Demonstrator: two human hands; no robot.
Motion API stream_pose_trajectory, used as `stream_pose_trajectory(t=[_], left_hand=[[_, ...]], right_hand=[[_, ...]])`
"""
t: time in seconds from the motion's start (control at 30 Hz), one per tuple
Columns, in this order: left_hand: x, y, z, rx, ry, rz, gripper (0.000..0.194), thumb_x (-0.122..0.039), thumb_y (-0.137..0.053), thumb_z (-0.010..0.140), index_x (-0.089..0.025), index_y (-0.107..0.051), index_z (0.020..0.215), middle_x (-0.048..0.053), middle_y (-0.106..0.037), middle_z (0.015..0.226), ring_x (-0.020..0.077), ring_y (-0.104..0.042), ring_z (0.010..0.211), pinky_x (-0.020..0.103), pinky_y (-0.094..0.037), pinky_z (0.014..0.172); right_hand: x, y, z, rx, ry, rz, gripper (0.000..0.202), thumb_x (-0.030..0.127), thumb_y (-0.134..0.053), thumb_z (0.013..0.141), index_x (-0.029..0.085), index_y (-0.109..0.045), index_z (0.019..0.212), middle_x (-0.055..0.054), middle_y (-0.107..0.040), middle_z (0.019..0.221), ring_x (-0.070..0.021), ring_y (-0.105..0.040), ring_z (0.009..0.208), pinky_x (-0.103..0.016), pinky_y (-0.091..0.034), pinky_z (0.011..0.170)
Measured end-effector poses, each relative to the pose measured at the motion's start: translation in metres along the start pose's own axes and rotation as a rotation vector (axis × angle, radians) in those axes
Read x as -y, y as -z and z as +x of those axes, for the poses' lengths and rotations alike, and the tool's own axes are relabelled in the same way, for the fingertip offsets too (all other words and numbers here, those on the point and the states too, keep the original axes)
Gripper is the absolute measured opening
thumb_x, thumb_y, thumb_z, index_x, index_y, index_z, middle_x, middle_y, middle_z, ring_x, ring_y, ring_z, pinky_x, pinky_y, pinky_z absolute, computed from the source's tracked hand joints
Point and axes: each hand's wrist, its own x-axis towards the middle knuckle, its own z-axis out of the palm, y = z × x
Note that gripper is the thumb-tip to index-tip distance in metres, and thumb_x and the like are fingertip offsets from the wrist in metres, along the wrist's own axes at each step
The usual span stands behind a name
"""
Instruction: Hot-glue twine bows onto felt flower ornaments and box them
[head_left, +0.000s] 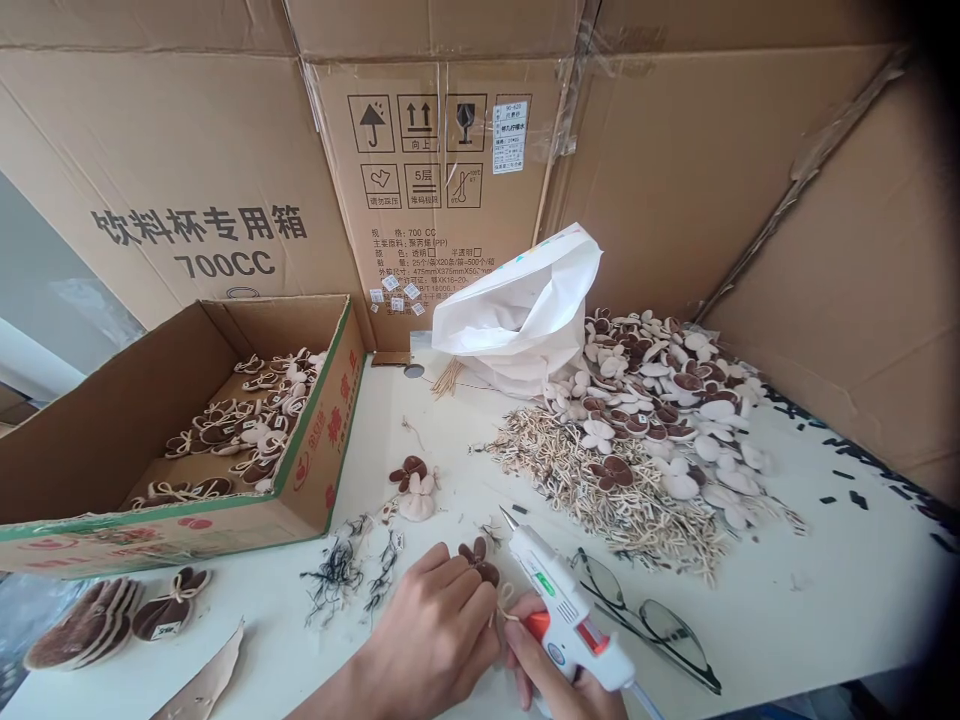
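Note:
My left hand (442,615) is closed at the front of the table, its fingertips pressed on a small brown plush piece (480,562) with petal-like lobes. My right hand (551,670) wraps round a white hot glue gun (559,590) with an orange trigger, its nozzle pointing up and left. Beside the right thumb, a thin cream cord loop (507,600) sticks up between the two hands. Whether the thumb pinches it is hard to make out. Two more plush pieces, one brown (411,472) and one cream (417,498), lie just beyond my left hand.
At left stands an open cardboard box (311,470) with several bow-tied plush pieces. Behind the glue gun are a heap of cord bows (600,490), a plush pile (675,390) and a white bag (525,300). Eyeglasses (660,625) lie close right. Cardboard walls (675,180) enclose the back.

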Motion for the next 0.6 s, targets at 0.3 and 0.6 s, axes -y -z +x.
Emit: stream_pose_trajectory(t=[0.3,0.6], left_hand=[[0.0011,-0.004,0.0005,-0.018,0.051,0.012,0.03,-0.011,-0.045,0.106,-0.023,-0.041,0.079,-0.001,-0.051,0.067,0.0182,-0.041,0.058,0.034,-0.027,0.063],[0.0075,-0.0043,0.0029,0.038,0.072,-0.027,0.029,-0.012,-0.046,0.106,-0.023,-0.041,0.079,-0.002,-0.052,0.067,0.0183,-0.041,0.059,0.034,-0.03,0.063]], right_hand=[[0.0049,0.0001,0.0,-0.025,-0.054,0.046,0.044,0.063,-0.088,0.086,0.023,-0.07,0.086,0.005,-0.058,0.056,-0.0176,-0.054,0.052,-0.033,-0.046,0.059],[0.003,-0.0022,0.0025,-0.053,-0.009,0.018,0.05,0.069,-0.088,0.083,0.022,-0.068,0.083,0.006,-0.059,0.056,-0.014,-0.051,0.046,-0.029,-0.043,0.055]])
